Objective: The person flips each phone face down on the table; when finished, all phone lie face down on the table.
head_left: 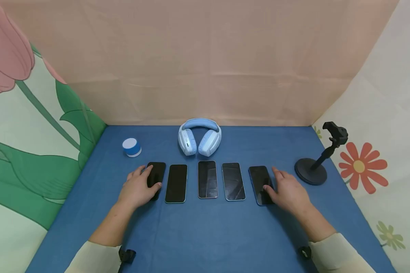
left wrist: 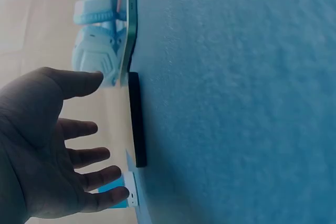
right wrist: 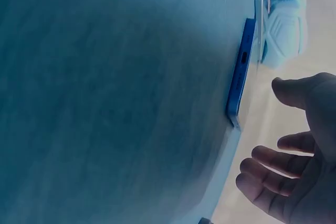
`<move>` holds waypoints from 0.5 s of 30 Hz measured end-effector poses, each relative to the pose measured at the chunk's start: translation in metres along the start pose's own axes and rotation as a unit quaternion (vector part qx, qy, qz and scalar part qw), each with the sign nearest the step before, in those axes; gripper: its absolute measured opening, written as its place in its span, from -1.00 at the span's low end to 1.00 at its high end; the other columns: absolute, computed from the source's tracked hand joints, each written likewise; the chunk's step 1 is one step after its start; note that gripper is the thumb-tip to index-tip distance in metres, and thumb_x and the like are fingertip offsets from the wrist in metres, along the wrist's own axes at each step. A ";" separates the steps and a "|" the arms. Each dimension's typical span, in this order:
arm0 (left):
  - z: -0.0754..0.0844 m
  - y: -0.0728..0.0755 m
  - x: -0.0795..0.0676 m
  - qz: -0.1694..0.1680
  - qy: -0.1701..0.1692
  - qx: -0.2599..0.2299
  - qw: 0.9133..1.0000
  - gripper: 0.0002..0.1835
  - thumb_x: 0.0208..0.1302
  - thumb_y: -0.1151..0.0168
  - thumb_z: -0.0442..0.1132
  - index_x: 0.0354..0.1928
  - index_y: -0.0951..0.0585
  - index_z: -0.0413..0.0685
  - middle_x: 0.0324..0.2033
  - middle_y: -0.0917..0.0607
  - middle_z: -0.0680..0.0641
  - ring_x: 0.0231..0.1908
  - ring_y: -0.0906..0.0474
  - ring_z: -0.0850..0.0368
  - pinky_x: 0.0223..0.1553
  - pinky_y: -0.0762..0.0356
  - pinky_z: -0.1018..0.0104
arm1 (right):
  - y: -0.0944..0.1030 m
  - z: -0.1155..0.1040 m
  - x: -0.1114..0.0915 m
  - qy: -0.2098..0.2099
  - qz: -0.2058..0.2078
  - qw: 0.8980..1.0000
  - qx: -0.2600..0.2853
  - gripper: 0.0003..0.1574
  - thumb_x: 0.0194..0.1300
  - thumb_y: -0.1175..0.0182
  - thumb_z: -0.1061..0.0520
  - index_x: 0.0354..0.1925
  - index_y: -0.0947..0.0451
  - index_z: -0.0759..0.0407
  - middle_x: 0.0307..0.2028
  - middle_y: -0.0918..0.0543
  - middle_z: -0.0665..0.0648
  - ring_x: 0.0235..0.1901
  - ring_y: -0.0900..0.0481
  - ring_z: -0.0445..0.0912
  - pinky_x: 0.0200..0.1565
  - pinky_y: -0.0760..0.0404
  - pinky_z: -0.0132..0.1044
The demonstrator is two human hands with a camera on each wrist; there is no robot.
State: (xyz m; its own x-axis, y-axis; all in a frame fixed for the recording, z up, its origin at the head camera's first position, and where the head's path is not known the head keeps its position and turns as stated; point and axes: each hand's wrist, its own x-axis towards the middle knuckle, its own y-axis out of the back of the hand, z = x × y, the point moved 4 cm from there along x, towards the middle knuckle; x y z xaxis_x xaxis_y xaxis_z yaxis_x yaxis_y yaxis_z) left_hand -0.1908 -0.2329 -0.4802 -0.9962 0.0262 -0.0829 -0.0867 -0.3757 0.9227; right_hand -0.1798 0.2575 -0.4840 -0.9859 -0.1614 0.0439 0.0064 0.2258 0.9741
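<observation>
Several phones lie flat in a row on the blue tabletop, screens dark. Over the leftmost black phone (head_left: pixel 158 172) hovers my left hand (head_left: pixel 136 189), thumb at its right side and fingers at its left and top. The left wrist view shows that hand (left wrist: pixel 47 145) with spread fingers, raised above the phone's edge (left wrist: pixel 137 124). At the row's right end, my right hand (head_left: pixel 290 191) reaches over a blue-edged phone (head_left: pixel 259 180). Its thumb overlaps the screen in the head view. Seen from the right wrist, the hand (right wrist: pixel 304 156) is relaxed and apart from the phone (right wrist: pixel 241 72).
Between the hands lie three more phones: left (head_left: pixel 176 184), middle (head_left: pixel 207 180) and right (head_left: pixel 234 182). Light-blue headphones (head_left: pixel 200 123) stand behind them. A blue-and-white round container (head_left: pixel 131 147) is at the back left, a black stand (head_left: pixel 311 171) at the right.
</observation>
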 end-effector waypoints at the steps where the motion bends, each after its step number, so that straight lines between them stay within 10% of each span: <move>1: -0.002 0.000 0.000 -0.001 0.003 -0.002 1.000 -0.15 0.41 -0.25 0.09 0.59 -0.23 -0.15 0.50 -0.21 -0.40 0.42 -0.12 -0.53 0.24 -0.28 -0.56 | 0.000 -0.002 0.000 0.003 0.002 1.000 0.000 0.04 0.41 -0.31 -0.19 0.54 -0.19 0.38 0.31 -0.46 0.52 0.25 -0.47 0.41 0.12 -0.56 0.34; 15: -0.016 0.005 -0.003 -0.002 0.014 -0.019 1.000 -0.15 0.42 -0.27 0.08 0.58 -0.24 -0.21 0.45 -0.26 -0.43 0.37 -0.20 -0.52 0.20 -0.35 -0.53 | -0.006 -0.035 0.004 0.033 0.027 0.999 0.025 -0.08 0.39 -0.36 -0.13 0.46 -0.34 0.35 0.15 -0.56 0.41 -0.01 -0.62 0.27 0.03 -0.63 0.23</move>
State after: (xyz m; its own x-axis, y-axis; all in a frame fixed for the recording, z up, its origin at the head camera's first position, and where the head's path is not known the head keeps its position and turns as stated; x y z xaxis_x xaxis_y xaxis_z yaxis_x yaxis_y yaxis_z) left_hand -0.1884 -0.2497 -0.4811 -0.9952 0.0031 -0.0980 -0.0907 -0.4106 0.9073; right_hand -0.1776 0.2223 -0.4824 -0.9712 -0.2106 0.1119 0.0489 0.2836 0.9577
